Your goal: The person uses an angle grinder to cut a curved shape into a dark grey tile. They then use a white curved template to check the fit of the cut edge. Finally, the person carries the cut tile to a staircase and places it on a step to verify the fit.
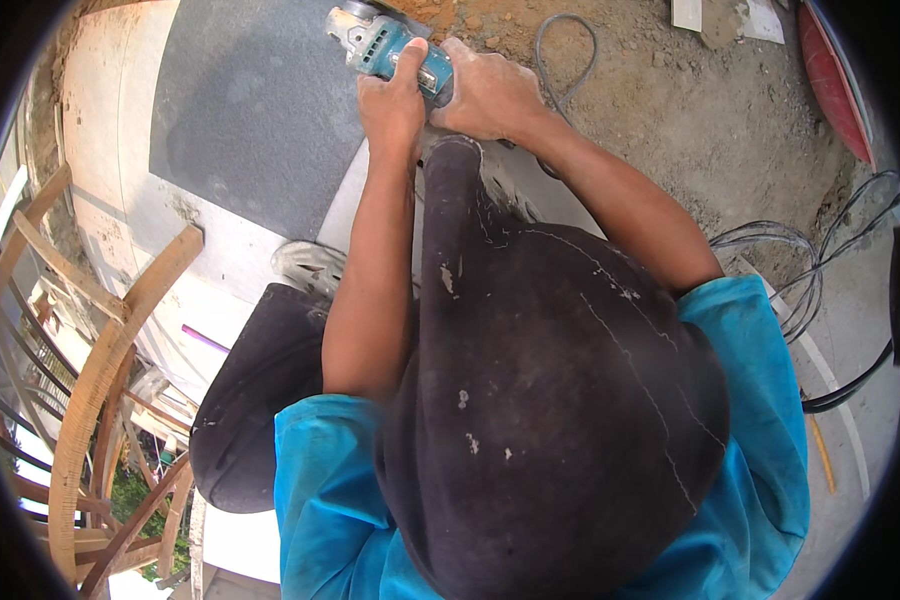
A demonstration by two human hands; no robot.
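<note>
A teal and silver angle grinder (390,55) is held at the top of the head view, its disc partly cut off by the frame's edge. My left hand (390,105) is closed on the tool's body with the thumb along the top. My right hand (485,95) grips its rear end. The grinder is over the corner of a dark grey slab (240,120), which lies on pale flooring. My dark, dust-marked trouser knee (560,400) is bent beneath my arms, and a dusty shoe (300,265) shows beside the slab. Whether the disc touches anything I cannot tell.
Curved timber pieces (100,400) stand along the left, near a purple rod (205,338). Loose dirt (650,120) with a cord lies at upper right. A red rounded object (835,85) is at the far upper right, with coiled black cables (810,260) below it.
</note>
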